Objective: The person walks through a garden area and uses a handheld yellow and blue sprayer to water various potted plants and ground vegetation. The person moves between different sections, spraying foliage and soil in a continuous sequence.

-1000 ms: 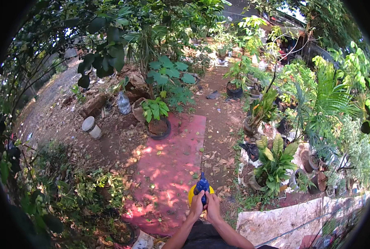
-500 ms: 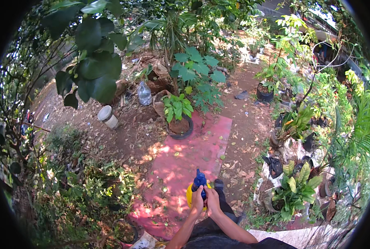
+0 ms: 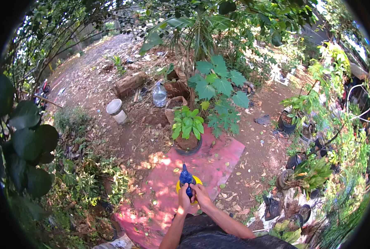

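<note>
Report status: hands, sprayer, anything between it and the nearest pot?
Left hand and right hand both grip the blue-topped yellow spray bottle. Nozzle faces the potted plant. Red mat between bears only fallen leaves.

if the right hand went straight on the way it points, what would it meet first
Probably the potted plant on the red mat. The right hand holds the blue sprayer aimed up the picture toward it; depth is unclear.
</note>
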Tool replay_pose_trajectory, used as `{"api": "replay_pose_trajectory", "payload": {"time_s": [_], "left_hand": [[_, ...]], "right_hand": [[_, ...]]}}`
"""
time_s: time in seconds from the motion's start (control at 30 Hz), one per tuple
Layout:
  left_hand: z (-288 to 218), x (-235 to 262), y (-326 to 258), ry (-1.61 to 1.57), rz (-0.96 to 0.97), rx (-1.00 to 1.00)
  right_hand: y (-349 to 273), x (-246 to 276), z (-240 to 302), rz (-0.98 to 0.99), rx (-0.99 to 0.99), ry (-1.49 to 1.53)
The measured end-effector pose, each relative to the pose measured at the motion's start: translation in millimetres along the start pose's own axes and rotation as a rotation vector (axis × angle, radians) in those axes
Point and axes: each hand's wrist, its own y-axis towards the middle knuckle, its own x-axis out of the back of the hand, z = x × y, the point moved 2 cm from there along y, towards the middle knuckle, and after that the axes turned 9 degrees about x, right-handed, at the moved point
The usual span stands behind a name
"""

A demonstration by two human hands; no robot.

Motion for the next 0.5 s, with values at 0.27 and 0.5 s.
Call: {"api": "replay_pose_trajectory", "payload": {"time_s": [0.27,0.5], "left_hand": [[-24.1,-4.1,73.5,-0.075,0.089,-0.040],[-80.9,8.8,153.1,0.100,0.027,-0.072]], "right_hand": [[85.3,-5.8,83.8,0.195,0.148,-0.661],[214.6,-49.3,89.6,0.398,0.560,-0.783]]}}
